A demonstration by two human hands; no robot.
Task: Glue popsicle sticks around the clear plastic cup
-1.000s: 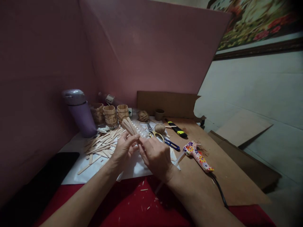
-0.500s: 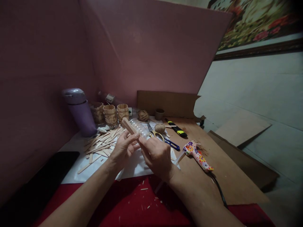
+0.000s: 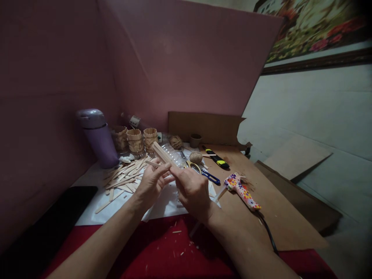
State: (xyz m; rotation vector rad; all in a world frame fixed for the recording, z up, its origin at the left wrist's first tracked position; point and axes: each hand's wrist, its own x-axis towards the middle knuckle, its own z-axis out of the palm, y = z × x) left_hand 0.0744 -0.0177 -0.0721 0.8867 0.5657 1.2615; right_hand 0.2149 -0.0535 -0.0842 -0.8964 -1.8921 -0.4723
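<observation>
Pinched in my right hand (image 3: 192,190) is a small stack of wooden craft sticks (image 3: 162,152), its far ends pointing up and left. My left hand (image 3: 154,180) is closed with thumb and fingers on a single craft stick (image 3: 152,164), which juts out to the left. Both hands meet at the near end of the stack. Just beyond them lies a clear ribbed plastic bottle (image 3: 174,155), partly covered by the sticks. Scissors with yellow handles (image 3: 194,166) and a blue cutter (image 3: 211,177) rest close to my right hand.
Loose craft sticks (image 3: 128,176) are heaped on white paper at left, by a purple flask (image 3: 100,141). Several wooden cups (image 3: 135,141) stand behind. A twine ball (image 3: 196,157), a black-yellow knife (image 3: 217,158) and a flowered glue gun (image 3: 242,192) with cord lie right.
One craft stick has come apart from the stack and now angles left from my left hand. The stack in my right hand is fanned slightly. Everything else stays in place.
</observation>
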